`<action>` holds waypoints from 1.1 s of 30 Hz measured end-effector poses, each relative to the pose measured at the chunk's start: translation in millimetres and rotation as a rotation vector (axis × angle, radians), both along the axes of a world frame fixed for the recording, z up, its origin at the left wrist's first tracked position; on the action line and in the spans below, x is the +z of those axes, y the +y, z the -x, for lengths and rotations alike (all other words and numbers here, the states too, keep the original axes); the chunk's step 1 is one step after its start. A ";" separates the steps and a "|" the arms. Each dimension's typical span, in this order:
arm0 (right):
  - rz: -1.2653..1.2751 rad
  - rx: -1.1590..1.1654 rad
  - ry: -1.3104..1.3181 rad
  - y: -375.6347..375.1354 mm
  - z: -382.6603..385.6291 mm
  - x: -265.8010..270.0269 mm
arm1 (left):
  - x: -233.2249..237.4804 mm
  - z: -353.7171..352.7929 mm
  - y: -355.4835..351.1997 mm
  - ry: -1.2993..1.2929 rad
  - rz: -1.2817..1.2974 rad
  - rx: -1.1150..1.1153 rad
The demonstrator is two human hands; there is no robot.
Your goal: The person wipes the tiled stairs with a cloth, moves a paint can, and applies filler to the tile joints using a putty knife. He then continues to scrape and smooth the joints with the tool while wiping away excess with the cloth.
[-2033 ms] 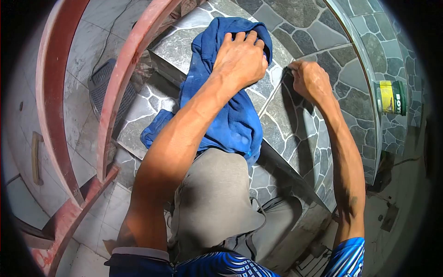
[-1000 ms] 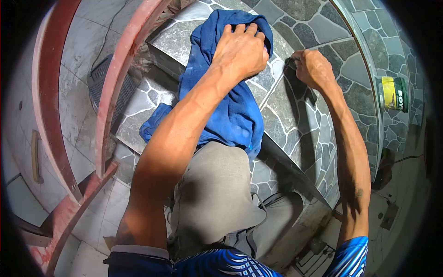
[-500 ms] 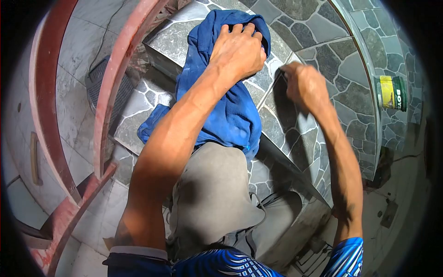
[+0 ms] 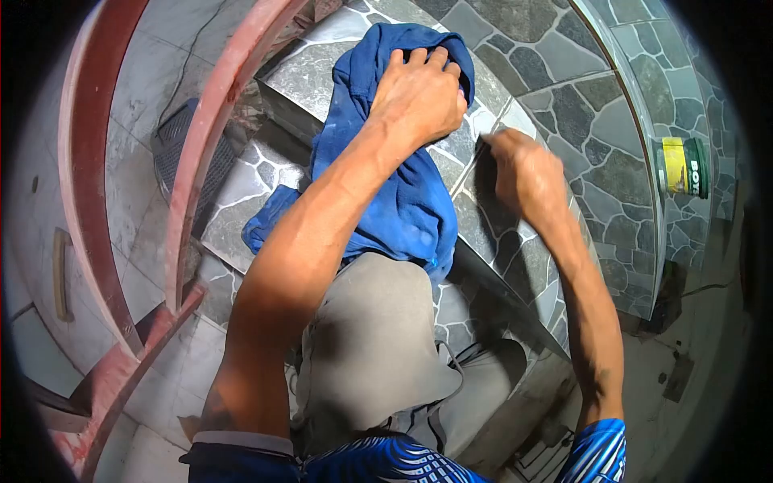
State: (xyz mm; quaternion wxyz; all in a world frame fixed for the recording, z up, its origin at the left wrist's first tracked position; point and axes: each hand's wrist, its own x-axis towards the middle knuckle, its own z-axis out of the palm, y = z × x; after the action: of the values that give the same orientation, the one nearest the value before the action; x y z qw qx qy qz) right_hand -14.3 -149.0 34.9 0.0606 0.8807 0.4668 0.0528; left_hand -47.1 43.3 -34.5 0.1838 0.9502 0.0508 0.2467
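Observation:
A bunched blue cloth (image 4: 403, 201) lies over the stone-patterned tiled step (image 4: 310, 68) in front of me. My left hand (image 4: 420, 97) rests on the far part of the cloth, palm down, with its fingers spread and apart. To the right of it, my right hand (image 4: 527, 173) is closed and slightly blurred, low over the tile near a straight joint (image 4: 469, 173). A small dark tip shows at its fingertips, too little to name. The hand's dark shadow falls on the tile beside it.
Curved reddish rails (image 4: 197, 145) rise on the left, with a dark ridged mat (image 4: 177, 157) behind them. A green and yellow can (image 4: 684, 167) stands at the right, beyond a curved metal edge (image 4: 644, 137). My knee (image 4: 378, 322) is close to the step's edge.
My right hand has shifted slightly down and left along the tile, still closed. My left hand stays on the cloth. The whole view has tilted a little.

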 end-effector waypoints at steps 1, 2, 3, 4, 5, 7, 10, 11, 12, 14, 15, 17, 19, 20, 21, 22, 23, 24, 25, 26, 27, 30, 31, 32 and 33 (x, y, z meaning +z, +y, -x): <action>-0.013 0.018 0.026 -2.0 11.2 0.7 | -2.2 0.8 -2.3 0.001 0.004 -0.004; -0.041 0.034 0.040 -6.7 3.5 0.8 | -5.0 2.7 -5.2 0.006 0.012 -0.004; -0.003 -0.008 -0.002 -9.0 -12.1 -0.8 | -7.2 3.7 -7.9 0.006 0.018 -0.011; 0.018 -0.071 0.002 -7.9 -27.1 -1.7 | -6.2 1.8 -5.9 -0.004 0.016 -0.010; 0.034 -0.128 0.006 -6.4 -36.9 -2.5 | -3.9 -0.2 -2.6 -0.015 0.010 -0.004; 0.083 0.020 -0.026 -3.8 -14.3 4.5 | -1.2 -0.5 0.0 -0.028 -0.008 0.006; 0.055 -0.007 0.030 -9.5 -5.5 3.3 | 3.4 3.7 -1.8 0.050 0.036 -0.027; 0.039 -0.041 0.038 -13.4 -23.7 2.3 | -3.7 0.8 -2.9 -0.026 0.014 -0.009; 0.030 -0.095 0.000 -7.4 -31.8 2.7 | -3.1 1.1 -3.8 -0.042 0.015 -0.007; 0.040 -0.018 0.000 -9.8 -22.1 4.4 | -2.3 0.1 -0.5 -0.029 0.011 -0.005; 0.052 0.027 0.005 -9.3 -11.9 4.8 | -0.1 -0.4 0.2 0.001 0.011 -0.008; 0.021 0.039 -0.001 -9.0 1.1 3.4 | -0.7 2.7 -2.2 0.038 0.019 -0.016; 0.047 -0.032 -0.038 -10.4 -19.3 2.2 | -0.8 2.2 -2.0 0.025 0.011 -0.019; -0.001 -0.050 -0.045 -11.9 -30.2 -2.3 | -0.6 1.9 -2.1 0.030 0.020 -0.017; 0.015 -0.025 -0.012 -11.9 -25.7 1.4 | -1.5 1.0 -2.1 0.018 0.012 -0.015; 0.033 0.003 0.024 -12.8 -17.0 6.6 | -1.9 0.3 -2.2 0.010 0.008 -0.009; 0.055 0.033 0.062 -12.4 -13.1 8.6 | -3.8 -0.3 -2.4 0.004 0.007 -0.002; 0.063 0.024 0.043 -10.7 -15.8 6.9 | 0.1 1.0 -1.7 0.058 0.017 -0.017; 0.076 0.004 0.026 -11.7 -19.4 4.9 | -1.5 2.3 -3.7 0.058 0.022 -0.013; 0.086 -0.022 0.005 -13.5 -23.8 4.0 | -1.9 3.3 -5.0 0.054 0.024 -0.016; 0.085 -0.039 -0.024 -10.3 -31.7 4.0 | -1.1 1.2 -3.1 0.042 0.015 -0.009; 0.066 -0.008 -0.012 -2.6 -22.4 8.0 | 1.6 -0.5 -1.4 0.043 0.009 -0.009; 0.120 -0.006 0.000 0.5 -10.4 12.6 | 2.3 1.2 -2.0 0.054 0.012 -0.007; 0.126 -0.001 -0.027 1.6 -3.2 13.1 | 2.2 2.0 -2.2 0.063 0.014 -0.011; 0.113 -0.026 -0.018 -1.1 -7.1 10.8 | -1.1 3.1 -4.9 0.053 0.018 -0.010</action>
State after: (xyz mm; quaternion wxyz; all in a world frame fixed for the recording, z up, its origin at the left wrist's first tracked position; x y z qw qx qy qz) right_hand -7.2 -150.1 45.7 0.1153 0.8814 0.4570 0.0334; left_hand -50.2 38.3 -35.5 0.1921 0.9550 0.0534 0.2198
